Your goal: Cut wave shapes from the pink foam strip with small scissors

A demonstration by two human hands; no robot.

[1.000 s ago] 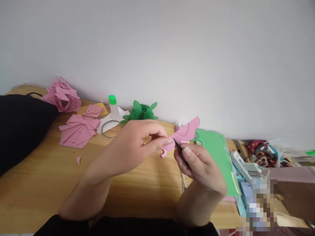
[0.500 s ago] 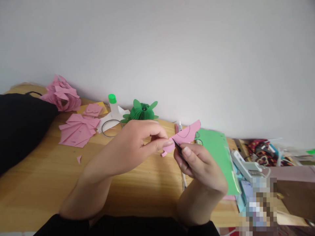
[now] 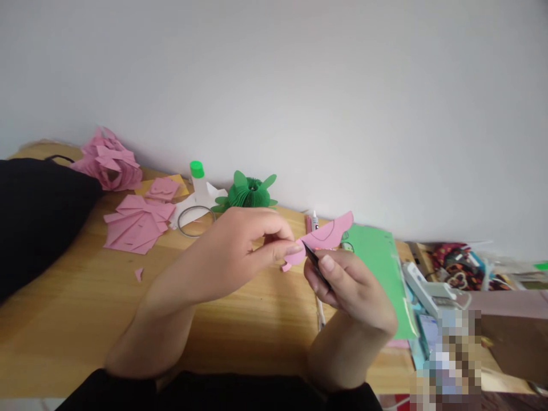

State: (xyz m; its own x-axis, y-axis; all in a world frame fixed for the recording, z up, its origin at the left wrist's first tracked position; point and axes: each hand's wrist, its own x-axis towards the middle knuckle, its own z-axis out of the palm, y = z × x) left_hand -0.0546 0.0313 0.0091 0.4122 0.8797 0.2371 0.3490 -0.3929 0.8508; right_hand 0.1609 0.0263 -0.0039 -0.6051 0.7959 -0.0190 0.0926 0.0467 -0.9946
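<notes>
Tabletop (image 3: 244,325) spreads below; left hand (image 3: 240,245) pinches pink paper (image 3: 321,235) (scalloped-edged).

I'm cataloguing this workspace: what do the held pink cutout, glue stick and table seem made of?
Pink cutout: matte paper or thin card, judging by its thin edges. Glue stick: probably smooth plastic; pale body, bright green cap. Table: wood or wood-look laminate, softly shiny, with visible grain.

Your right hand (image 3: 349,285) hides most of the black tool (image 3: 315,261); black item (image 3: 40,222) cut off by left edge.
</notes>
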